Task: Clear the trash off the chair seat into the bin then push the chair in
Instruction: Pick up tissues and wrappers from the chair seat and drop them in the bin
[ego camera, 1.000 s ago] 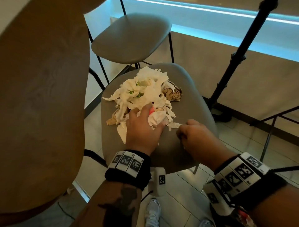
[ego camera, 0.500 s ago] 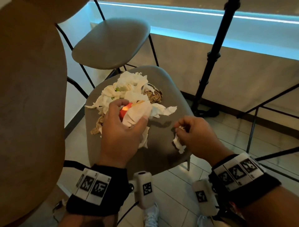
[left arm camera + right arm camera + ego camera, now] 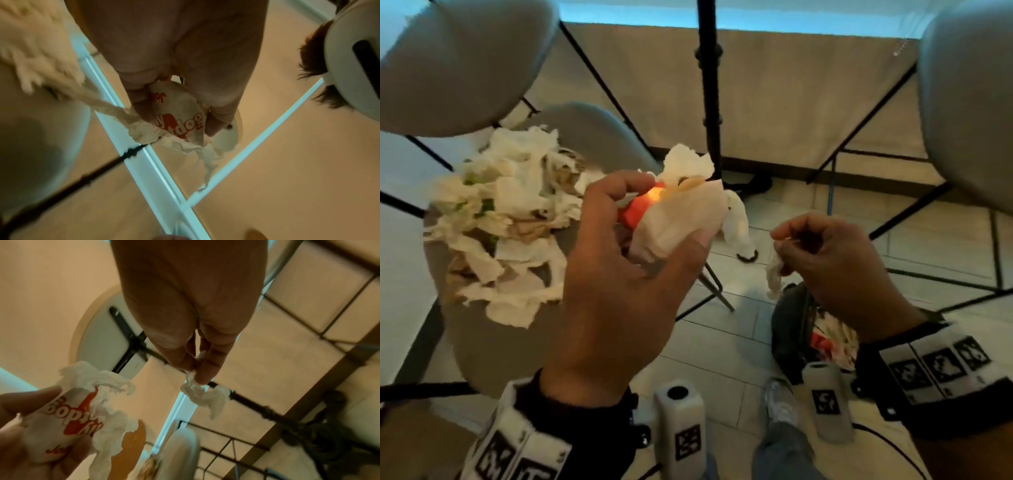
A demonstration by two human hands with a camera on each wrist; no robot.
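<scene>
Head view, wrapper (image 3: pixel 681 219) inside left fingers (image 3: pixel 602 202), tissue scrap (image 3: pixel 774 270) pinched by right fingers (image 3: pixel 791 229)

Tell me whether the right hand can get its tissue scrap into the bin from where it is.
Probably yes: the right hand pinches the tissue scrap almost directly above the open bin, with nothing visible between them.

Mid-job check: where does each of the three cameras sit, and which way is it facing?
Head: on the head, looking down at the chair seat, both hands, wristbands, a shoe.
Left wrist: looks along the left hand at the printed wrapper, ceiling behind.
Right wrist: looks along the right hand at the tissue scrap, ceiling behind.
Shared: wrapper and left hand show in all three.
</scene>
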